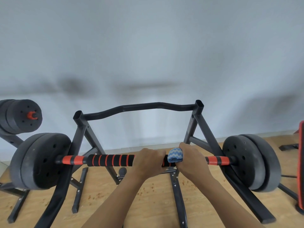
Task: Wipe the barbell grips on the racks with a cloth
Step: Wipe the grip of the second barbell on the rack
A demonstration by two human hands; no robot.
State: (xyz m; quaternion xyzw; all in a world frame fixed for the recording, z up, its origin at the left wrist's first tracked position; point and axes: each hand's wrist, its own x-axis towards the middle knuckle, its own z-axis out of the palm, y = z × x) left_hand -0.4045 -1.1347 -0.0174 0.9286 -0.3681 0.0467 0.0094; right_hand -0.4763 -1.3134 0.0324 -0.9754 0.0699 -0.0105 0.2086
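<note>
A barbell with a black foam grip striped in orange (110, 160) lies across a dark steel rack (139, 106), black weight plates at both ends. My left hand (148, 161) grips the bar near its middle. Just to its right, my right hand (191, 159) holds a blue-and-white wavy-patterned cloth (175, 155) wrapped over the grip. The cloth bulges out between the two hands; the grip under both hands is hidden.
Left plates (41, 160) and right plates (251, 162) flank the rack legs on a light wooden floor. A second loaded bar (21, 116) sits at the far left. A red-edged bench (301, 165) stands at the right edge. A pale wall is behind.
</note>
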